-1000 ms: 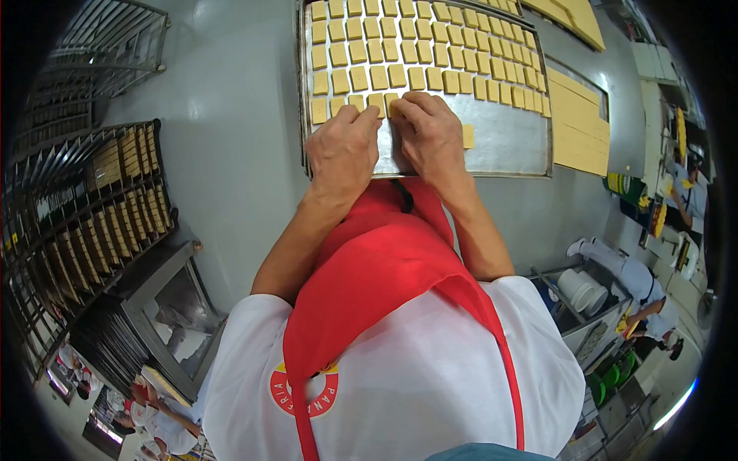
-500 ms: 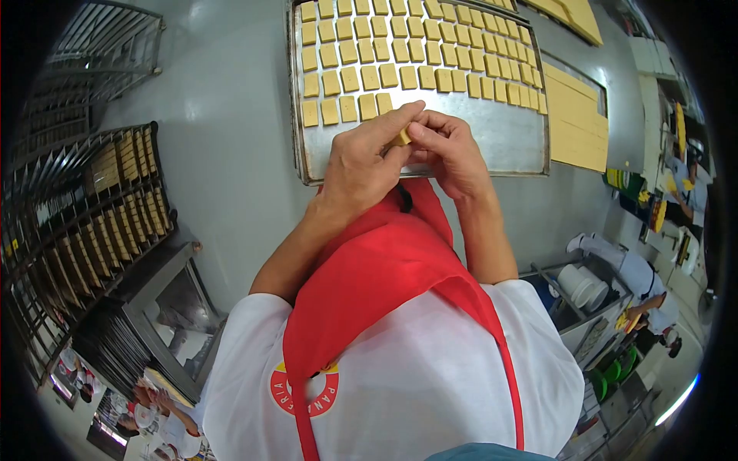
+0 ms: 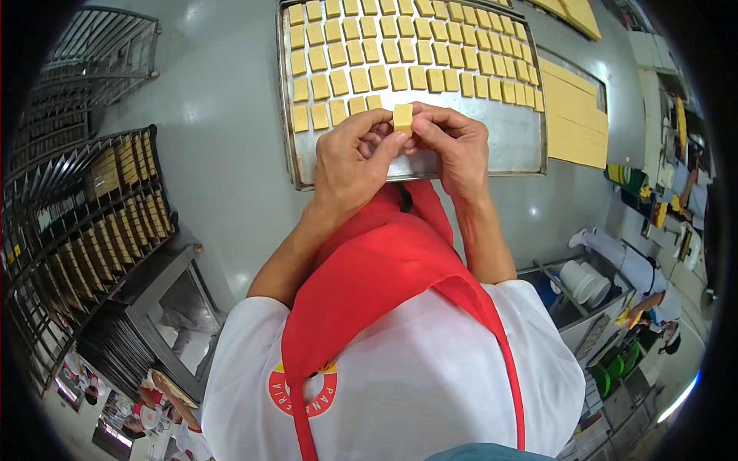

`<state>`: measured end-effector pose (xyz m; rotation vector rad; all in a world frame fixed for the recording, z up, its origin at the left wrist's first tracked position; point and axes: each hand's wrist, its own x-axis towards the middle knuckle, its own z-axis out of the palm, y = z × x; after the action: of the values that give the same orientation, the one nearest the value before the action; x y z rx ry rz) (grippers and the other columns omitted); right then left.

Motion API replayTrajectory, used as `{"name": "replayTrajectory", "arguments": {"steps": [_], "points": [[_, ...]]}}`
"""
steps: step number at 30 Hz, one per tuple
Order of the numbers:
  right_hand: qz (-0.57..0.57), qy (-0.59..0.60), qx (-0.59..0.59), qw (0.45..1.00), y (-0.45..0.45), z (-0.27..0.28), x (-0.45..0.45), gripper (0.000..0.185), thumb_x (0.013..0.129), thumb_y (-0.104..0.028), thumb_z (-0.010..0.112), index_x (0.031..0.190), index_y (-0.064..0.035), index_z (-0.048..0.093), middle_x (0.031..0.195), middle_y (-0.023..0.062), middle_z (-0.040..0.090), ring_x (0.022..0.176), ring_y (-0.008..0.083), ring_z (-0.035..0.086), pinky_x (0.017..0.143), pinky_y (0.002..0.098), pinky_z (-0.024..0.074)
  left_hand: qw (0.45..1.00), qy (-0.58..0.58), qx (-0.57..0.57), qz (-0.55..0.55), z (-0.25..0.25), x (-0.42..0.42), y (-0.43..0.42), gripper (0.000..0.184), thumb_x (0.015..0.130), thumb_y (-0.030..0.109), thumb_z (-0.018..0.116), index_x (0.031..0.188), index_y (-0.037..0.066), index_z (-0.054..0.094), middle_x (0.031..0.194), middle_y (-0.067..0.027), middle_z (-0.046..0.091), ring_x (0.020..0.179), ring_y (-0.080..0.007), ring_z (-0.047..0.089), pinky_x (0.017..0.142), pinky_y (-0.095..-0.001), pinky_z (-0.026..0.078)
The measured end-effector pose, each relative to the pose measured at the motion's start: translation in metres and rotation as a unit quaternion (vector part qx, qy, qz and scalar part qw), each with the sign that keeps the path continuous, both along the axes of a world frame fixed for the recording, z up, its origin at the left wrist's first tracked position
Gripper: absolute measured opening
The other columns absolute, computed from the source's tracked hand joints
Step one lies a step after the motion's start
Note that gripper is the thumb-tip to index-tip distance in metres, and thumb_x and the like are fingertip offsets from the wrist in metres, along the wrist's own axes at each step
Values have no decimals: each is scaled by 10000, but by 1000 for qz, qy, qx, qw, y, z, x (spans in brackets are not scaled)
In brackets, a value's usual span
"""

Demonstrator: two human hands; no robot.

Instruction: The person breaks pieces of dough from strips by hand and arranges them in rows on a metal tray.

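Note:
A small rectangular piece of yellow dough is held up between the fingertips of both hands. My left hand pinches its left side, thumb low and fingers behind. From the other side, the thumb and fingers of my right hand close on it. Below my hands lies a metal baking tray, its near strip bare. Rows of similar dough pieces cover the tray's far part. My hands hide a bit of the front row and of the near rim.
Right of the tray lies a flat, scored yellow dough sheet, with another slab beyond. A rack with loaded trays stands at the left. White buckets and a co-worker are at the right; other people work at lower left.
The dough piece, mostly covered by my fingers before, now shows upright between my fingertips. My hands have opened slightly apart around it. The tray appears shifted a little left in view.

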<state>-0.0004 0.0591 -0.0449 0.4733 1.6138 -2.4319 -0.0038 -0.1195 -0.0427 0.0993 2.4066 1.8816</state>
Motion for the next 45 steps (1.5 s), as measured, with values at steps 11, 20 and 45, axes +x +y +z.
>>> {"name": "replayTrajectory", "arguments": {"steps": [11, 20, 45], "points": [[-21, 20, -188, 982, 4, -6, -6, 162, 938, 22, 746, 1075, 51, 662, 1055, 179, 743, 848, 205, 754, 684, 317, 656, 987, -64, 144, 14, -1, -1, 6, 302, 941, -4, 770, 1233, -63, 721, 1077, -121, 767, 922, -127, 718, 836, -261, 573], [11, 78, 95, 992, -5, 3, 5, 261, 954, 8, 735, 1199, 57, 662, 1093, 172, 740, 829, 175, 740, 683, 287, 623, 990, -30, 134, 7, -2, 0, 6, 222, 966, -4, 733, 1175, -78, 741, 1012, -75, 749, 886, -135, 697, 814, -263, 567], [62, 314, 616, 719, 16, -11, -7, 370, 781, -116, 831, 1140, -126, 741, 1125, 51, 713, 1005, 293, 626, 918, 449, 455, 920, 216, -323, -43, -21, -15, 16, 152, 882, 143, 803, 1022, 91, 778, 862, -71, 657, 751, -284, 685, 655, -413, 535]]}}
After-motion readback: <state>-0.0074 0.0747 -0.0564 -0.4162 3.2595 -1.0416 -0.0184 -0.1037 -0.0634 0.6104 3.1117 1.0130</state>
